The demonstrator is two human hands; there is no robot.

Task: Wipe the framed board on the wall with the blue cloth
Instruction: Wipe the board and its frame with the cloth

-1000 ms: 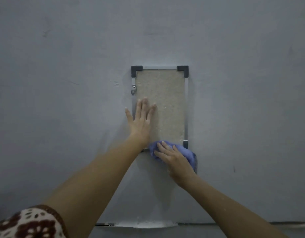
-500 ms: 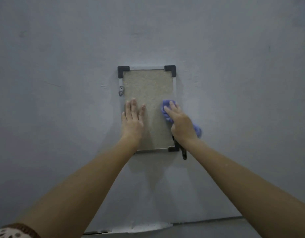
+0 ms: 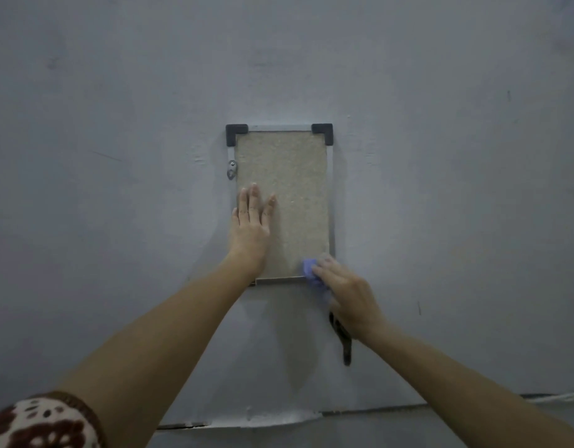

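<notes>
You faced a plain grey painted wall [image 3: 117, 124] that filled almost the whole view. Low down, a pale, rough strip of plaster [image 3: 263, 418] ran along a dark seam.

The tall rectangular beige board with a thin silver metal frame [image 3: 288, 176] hung upright at the middle of that wall, its grainy surface bare above your hands.

Both your forearms reached up to it from the bottom corners of the view. A brown-and-cream patterned knitted sleeve [image 3: 43, 421] showed at your left elbow, in the lower left corner.

Your left hand [image 3: 251, 227] lay flat against the left half of the board. Its fingers were straight and close together, pointing up, with the thumb held a little apart to the right. Its heel sat near the lower left part of the frame, and it gripped nothing.

Your right hand [image 3: 350, 295] was at the board's lower right corner, covering that corner of the frame. Its fingers were bent over a small bunched blue cloth [image 3: 309, 270], pressing it against the bottom edge of the board. Only the cloth's left end showed past your fingertips; the rest was hidden under your palm.

A narrow dark strip [image 3: 343, 341] hung down the wall just under your right wrist; I could not tell what it was.

Two black plastic corner caps [image 3: 235, 132] capped the frame's top corners. A little silver metal hanging tab [image 3: 232, 169] stuck out from the frame's left edge, just above your left fingertips.
</notes>
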